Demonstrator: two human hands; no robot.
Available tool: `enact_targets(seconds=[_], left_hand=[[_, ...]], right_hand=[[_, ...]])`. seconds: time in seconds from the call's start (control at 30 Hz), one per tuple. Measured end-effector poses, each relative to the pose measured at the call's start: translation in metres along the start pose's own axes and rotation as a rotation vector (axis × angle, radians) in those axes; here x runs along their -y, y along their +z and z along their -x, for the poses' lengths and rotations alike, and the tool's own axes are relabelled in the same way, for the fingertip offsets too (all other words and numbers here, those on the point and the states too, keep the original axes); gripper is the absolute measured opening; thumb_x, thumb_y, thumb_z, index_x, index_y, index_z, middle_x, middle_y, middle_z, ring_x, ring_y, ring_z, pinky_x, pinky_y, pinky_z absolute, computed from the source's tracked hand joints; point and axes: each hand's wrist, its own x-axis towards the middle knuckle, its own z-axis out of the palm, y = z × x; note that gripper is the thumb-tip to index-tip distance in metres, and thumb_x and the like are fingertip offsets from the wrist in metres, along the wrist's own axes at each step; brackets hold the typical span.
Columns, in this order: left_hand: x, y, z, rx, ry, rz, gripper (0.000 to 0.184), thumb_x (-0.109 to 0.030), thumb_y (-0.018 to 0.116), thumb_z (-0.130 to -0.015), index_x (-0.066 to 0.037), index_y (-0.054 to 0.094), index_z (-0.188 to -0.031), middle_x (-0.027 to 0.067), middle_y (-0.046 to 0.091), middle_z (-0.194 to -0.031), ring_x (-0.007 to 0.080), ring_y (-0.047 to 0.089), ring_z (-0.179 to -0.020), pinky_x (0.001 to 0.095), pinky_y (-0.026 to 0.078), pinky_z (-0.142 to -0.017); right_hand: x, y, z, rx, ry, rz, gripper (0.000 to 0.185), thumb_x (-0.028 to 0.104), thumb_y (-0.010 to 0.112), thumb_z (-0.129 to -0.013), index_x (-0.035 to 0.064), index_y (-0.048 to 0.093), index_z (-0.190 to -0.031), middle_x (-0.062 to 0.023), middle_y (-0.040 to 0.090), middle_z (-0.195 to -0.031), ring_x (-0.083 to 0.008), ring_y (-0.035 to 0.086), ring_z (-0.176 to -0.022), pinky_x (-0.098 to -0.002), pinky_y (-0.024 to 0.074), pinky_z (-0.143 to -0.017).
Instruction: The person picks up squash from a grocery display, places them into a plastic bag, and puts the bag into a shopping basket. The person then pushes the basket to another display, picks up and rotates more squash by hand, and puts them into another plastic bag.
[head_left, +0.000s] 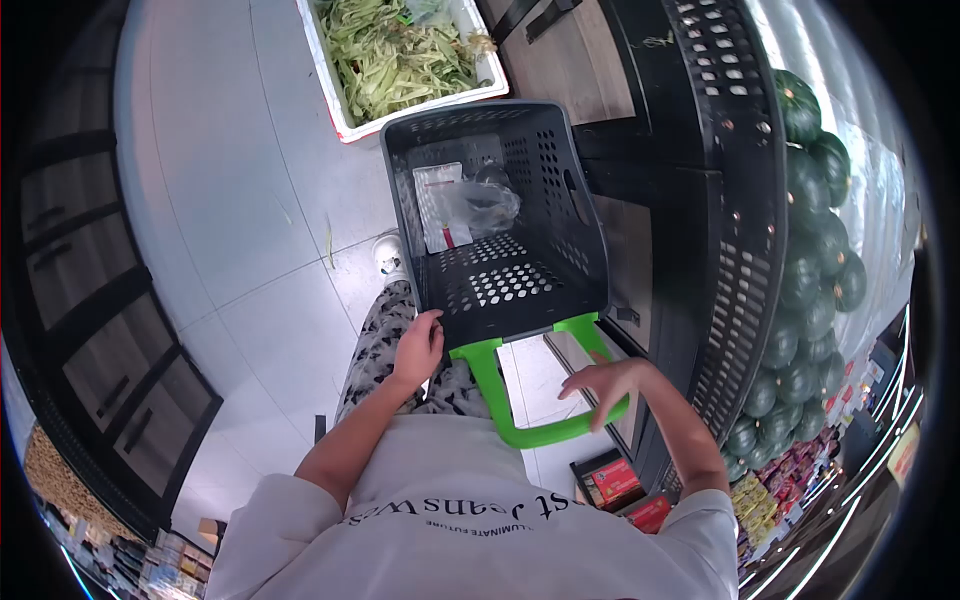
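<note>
Loosely spread right grip [612,380] at green handle [552,434], basket [545,205] just beyond; left grip [417,350] at near rim [505,334], closure unclear

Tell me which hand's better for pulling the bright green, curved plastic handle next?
Probably the right hand: its fingers are right at the handle. The left hand is farther away, by the near left corner of the dark grey, perforated plastic basket.
</note>
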Motion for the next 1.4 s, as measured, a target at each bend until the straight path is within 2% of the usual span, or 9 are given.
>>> enact_targets(seconds=[0.03, 0.1, 0.23, 0.43, 0.57, 1.0, 1.1, 1.2, 1.4], left_hand=[[0.000, 0.006, -0.008, -0.006, -0.042, 0.030, 0.032, -0.004, 0.056, -0.083, -0.004, 0.052, -0.115, 0.0159, 0.059, -0.093, 0.0316, 0.060, -0.072, 0.0389, 0.048, -0.068], [-0.003, 0.021, -0.034, -0.022, -0.116, 0.094, 0.033, -0.003, 0.057, -0.083, -0.003, 0.051, -0.115, 0.0159, 0.059, -0.095, 0.0312, 0.060, -0.072, 0.0385, 0.048, -0.067], [0.017, 0.069, -0.096, -0.194, -0.052, 0.058, 0.038, -0.004, 0.060, -0.081, 0.000, 0.050, -0.118, 0.0197, 0.058, -0.103, 0.0245, 0.059, -0.070, 0.0334, 0.048, -0.065], [0.008, 0.082, -0.213, -0.114, -0.305, 0.113, 0.055, -0.015, 0.066, -0.078, 0.000, 0.045, -0.127, 0.0238, 0.052, -0.119, 0.0328, 0.060, -0.102, 0.0379, 0.046, -0.089], [0.042, 0.076, -0.266, -0.119, -0.552, -0.012, 0.070, -0.018, 0.064, -0.078, 0.003, 0.030, -0.135, 0.0284, 0.042, -0.131, 0.0423, 0.046, -0.120, 0.0418, 0.038, -0.102], [0.109, 0.099, -0.306, 0.169, -0.286, -0.262, 0.082, -0.013, 0.058, -0.082, -0.010, 0.009, -0.148, 0.0233, 0.012, -0.152, 0.0413, 0.043, -0.125, 0.0418, 0.040, -0.103], [0.115, 0.098, -0.316, 0.236, -0.240, -0.301, 0.080, -0.016, 0.055, -0.084, -0.011, 0.009, -0.149, 0.0223, 0.010, -0.153, 0.0413, 0.048, -0.120, 0.0417, 0.041, -0.101], [0.118, 0.099, -0.324, 0.298, -0.258, -0.303, 0.082, -0.015, 0.056, -0.082, -0.015, 0.009, -0.149, 0.0207, 0.008, -0.154, 0.0409, 0.049, -0.119, 0.0411, 0.043, -0.100], [0.117, 0.105, -0.321, 0.411, -0.288, -0.407, 0.098, -0.013, 0.069, -0.073, -0.027, 0.010, -0.150, 0.0200, 0.004, -0.154, 0.0412, 0.048, -0.120, 0.0410, 0.043, -0.101]], right_hand=[[-0.027, -0.013, -0.031, 0.087, 0.010, -0.359, 0.070, 0.042, 0.075, -0.073, 0.0132, 0.051, -0.132, -0.0047, 0.051, -0.135, -0.0193, 0.046, -0.126, -0.0414, 0.0322, -0.108], [-0.038, -0.043, -0.078, -0.363, -0.059, -1.097, 0.070, 0.026, 0.074, -0.079, 0.0088, 0.040, -0.137, -0.0098, 0.053, -0.125, -0.0164, 0.059, -0.101, -0.0317, 0.0456, -0.090], [-0.091, -0.100, -0.183, -0.935, 0.077, -0.737, 0.061, 0.016, 0.077, -0.074, 0.0031, 0.048, -0.127, -0.0140, 0.058, -0.116, -0.0144, 0.063, -0.079, -0.0278, 0.0522, -0.073], [-0.155, -0.132, -0.253, -1.042, 0.372, -0.595, 0.089, 0.027, 0.082, -0.065, 0.0046, 0.035, -0.137, -0.0227, 0.043, -0.134, -0.0347, 0.041, -0.127, -0.0391, 0.0338, -0.107], [-0.199, -0.146, -0.286, -1.066, 0.509, -0.619, 0.102, 0.031, 0.083, -0.063, 0.0006, 0.026, -0.142, -0.0256, 0.038, -0.139, -0.0356, 0.037, -0.131, -0.0378, 0.0315, -0.109], [-0.219, -0.205, -0.335, -1.247, 0.471, -0.549, 0.124, 0.015, 0.087, -0.056, 0.0123, 0.005, -0.148, -0.0217, 0.008, -0.152, -0.0353, 0.016, -0.140, -0.0379, 0.0215, -0.114], [-0.241, -0.205, -0.349, -1.045, 0.508, -0.520, 0.061, 0.016, 0.074, -0.070, 0.0073, 0.050, -0.126, -0.0233, 0.054, -0.125, -0.0372, 0.056, -0.112, -0.0411, 0.0459, -0.095], [-0.240, -0.193, -0.354, -1.173, 0.597, -0.369, 0.022, 0.014, 0.060, -0.079, 0.0031, 0.065, -0.097, -0.0230, 0.066, -0.093, -0.0397, 0.063, -0.092, -0.0445, 0.0503, -0.085], [-0.215, -0.173, -0.351, -1.361, 0.366, -0.464, 0.011, 0.007, 0.053, -0.079, -0.0011, 0.060, -0.079, -0.0229, 0.062, -0.081, -0.0417, 0.061, -0.079, -0.0470, 0.0488, -0.071]])
